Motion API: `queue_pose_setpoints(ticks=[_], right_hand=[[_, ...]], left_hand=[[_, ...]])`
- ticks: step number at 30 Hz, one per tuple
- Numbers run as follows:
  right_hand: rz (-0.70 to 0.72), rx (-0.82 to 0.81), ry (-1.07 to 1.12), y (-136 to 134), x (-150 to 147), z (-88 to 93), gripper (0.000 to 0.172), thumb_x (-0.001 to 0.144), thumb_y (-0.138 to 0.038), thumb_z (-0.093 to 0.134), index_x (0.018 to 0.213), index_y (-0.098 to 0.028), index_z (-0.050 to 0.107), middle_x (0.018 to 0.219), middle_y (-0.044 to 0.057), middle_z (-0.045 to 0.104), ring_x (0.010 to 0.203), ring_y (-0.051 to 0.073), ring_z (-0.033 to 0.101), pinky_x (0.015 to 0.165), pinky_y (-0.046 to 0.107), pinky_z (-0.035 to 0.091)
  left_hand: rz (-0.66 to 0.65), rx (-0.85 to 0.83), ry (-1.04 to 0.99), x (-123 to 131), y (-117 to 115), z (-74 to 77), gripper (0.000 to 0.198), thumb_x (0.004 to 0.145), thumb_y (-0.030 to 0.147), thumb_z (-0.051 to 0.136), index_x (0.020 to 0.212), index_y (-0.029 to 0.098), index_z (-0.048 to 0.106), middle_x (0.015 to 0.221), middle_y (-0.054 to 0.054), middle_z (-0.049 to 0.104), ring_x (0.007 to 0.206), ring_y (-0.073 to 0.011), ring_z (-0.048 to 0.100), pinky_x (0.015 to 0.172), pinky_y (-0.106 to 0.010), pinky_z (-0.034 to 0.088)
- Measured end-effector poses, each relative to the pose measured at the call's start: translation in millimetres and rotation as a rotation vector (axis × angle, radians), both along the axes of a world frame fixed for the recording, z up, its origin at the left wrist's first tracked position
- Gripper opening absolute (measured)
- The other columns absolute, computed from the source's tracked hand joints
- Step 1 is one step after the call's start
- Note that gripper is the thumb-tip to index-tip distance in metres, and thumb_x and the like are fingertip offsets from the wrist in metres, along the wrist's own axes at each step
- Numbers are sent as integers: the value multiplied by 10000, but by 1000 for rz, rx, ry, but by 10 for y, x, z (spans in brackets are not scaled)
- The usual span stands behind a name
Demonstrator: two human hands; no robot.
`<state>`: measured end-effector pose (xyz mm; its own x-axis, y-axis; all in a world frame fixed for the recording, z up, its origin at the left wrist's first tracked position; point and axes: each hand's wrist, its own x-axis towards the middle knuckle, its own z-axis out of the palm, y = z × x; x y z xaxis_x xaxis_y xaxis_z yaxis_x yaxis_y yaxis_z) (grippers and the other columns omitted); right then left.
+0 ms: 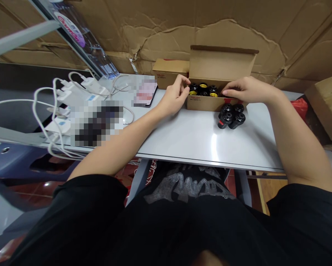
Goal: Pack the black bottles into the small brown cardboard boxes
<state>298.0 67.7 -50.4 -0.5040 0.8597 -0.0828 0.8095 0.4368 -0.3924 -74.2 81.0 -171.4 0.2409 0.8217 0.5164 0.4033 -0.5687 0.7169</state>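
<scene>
We find the cardboard box (200, 104) standing at the back of the white surface (179, 138), its long side turned to the person and its lid (222, 64) raised away from them, which we judge leaves the inside within reach of both hands. Several rounded black pieces (213, 89) sit in it, some showing yellow ringed ends (203, 85); the close walls probably help keep them upright. Four more pieces (232, 115) stand bunched on the surface just before the box's right end, perhaps grouped so to stay near without crowding the hands.

The left hand (175, 96) is at the left end of the box, its fingers bent with a gap between thumb and forefinger; we cannot tell whether they pinch the rim. The right hand (242, 89) leans over the opposite end, thumb extended and fingertips partly hidden by the box; we see no piece in its grasp, yet cannot tell whether it grips something.

The box is matte brown board with thin, crisp edges, printed at the front and marked by a red patch near the right. The black pieces look like hard, glossy plastic, with broad bodies narrowing to small knobbed tops. A second box (170, 79) is just behind the left hand, before a creased cardboard sheet (218, 33). The surface is smooth and throws back a bright streak of light.
</scene>
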Motion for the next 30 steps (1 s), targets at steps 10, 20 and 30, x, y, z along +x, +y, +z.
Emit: queue_pose_setpoints(ticks=[10,20,30], right_hand=[[20,72,-31,6,-74,-64,460,1188,-562,738,1482,-298,975,1030,65,942,864,365,859,895,481,676],[-49,187,-151,-477,-173,386,186,1142,-417,949,1064,-315,814,896,80,850,856,379,772,908,563,626],[104,334,-321,-1131,-432,94,410,1017,-487,1042,880,-304,701,736,71,686,806,418,793,808,561,641]], left_hand=[[13,3,3,10,-4,11,549,1221,849,709,1316,311,751,857,-4,578,856,-272,644,1058,-526,661],[15,-2,31,1,13,12,415,1247,723,726,1331,317,744,873,-17,625,894,-292,674,1080,-538,654],[-17,6,-1,13,-6,65,474,1172,783,773,1244,319,707,847,3,588,851,-267,603,1043,-487,600]])
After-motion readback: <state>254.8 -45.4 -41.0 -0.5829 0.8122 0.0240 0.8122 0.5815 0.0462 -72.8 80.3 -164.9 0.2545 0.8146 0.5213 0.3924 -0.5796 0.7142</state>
